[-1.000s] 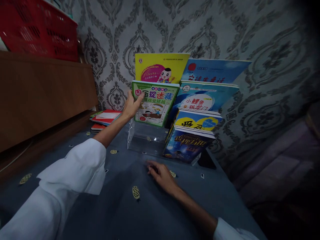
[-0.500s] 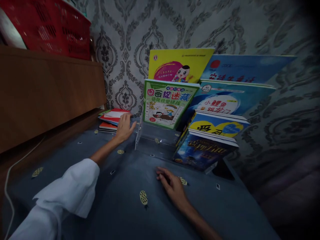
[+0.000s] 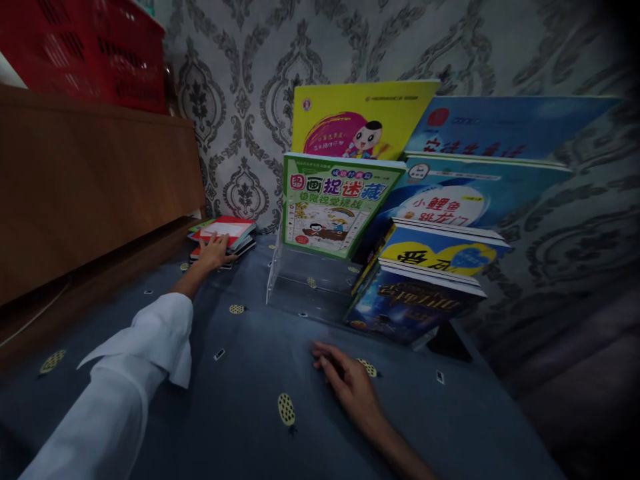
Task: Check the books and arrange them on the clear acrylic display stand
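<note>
My left hand [image 3: 214,252], fingers apart, lies at the front of a small stack of books [image 3: 235,230] with a red cover on top. Whether it grips any of them I cannot tell. Low over the grey-blue cloth [image 3: 250,400], my right hand [image 3: 345,380] is loosely curled, its thumb near the fingers and nothing visible in it. A clear stand [image 3: 300,283] holds a green book [image 3: 335,207] in front of a yellow book [image 3: 360,100]. To their right stand blue books [image 3: 490,193], a yellow-and-blue book [image 3: 440,250] and a dark blue book [image 3: 410,303].
A wooden cabinet [image 3: 100,180] runs along the left side, with a red basket [image 3: 110,60] on top. Patterned wallpaper [image 3: 240,100] rises behind the books. A white cable [image 3: 37,317] lies at the lower left beside the cloth.
My left hand has moved left and down, from the right side of the stack to its front. My right hand has barely moved. The view has shifted slightly.
</note>
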`<action>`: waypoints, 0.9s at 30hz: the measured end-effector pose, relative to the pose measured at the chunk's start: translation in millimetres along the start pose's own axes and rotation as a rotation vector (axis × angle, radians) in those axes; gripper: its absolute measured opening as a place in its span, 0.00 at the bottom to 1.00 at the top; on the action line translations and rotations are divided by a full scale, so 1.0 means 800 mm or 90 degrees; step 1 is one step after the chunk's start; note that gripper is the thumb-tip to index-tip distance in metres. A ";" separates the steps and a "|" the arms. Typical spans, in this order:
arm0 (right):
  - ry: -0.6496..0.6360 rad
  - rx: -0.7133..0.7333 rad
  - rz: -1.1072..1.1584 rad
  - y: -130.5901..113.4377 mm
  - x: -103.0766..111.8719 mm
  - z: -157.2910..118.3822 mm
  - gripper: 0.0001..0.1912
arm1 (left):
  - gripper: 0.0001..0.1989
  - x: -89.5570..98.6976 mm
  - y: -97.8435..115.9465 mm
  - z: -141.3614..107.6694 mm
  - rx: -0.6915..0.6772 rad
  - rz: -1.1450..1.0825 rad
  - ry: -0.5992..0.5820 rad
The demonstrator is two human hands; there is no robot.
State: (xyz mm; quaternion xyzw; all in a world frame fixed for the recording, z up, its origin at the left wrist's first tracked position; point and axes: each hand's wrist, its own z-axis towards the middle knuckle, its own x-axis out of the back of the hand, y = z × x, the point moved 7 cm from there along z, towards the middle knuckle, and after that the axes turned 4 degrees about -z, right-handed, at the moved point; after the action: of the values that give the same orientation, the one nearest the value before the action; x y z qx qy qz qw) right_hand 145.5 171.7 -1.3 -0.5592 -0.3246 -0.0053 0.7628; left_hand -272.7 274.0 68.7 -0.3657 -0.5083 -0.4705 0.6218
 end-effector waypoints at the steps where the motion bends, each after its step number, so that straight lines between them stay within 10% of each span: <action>1: -0.002 0.004 0.001 -0.001 0.000 0.000 0.26 | 0.37 0.001 0.000 0.000 -0.002 0.007 0.002; 12: 0.004 0.035 -0.002 -0.004 0.000 0.000 0.25 | 0.15 0.025 0.007 -0.002 -0.100 0.075 0.012; 27: 0.001 0.026 -0.011 -0.004 0.002 -0.002 0.25 | 0.17 0.044 0.020 -0.015 -0.145 0.127 0.023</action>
State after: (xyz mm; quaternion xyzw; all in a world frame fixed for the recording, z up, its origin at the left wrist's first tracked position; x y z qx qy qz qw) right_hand 146.4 169.9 2.4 -0.5409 -0.3290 -0.0056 0.7741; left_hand -252.3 260.2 101.3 -0.4738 -0.4017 -0.4673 0.6291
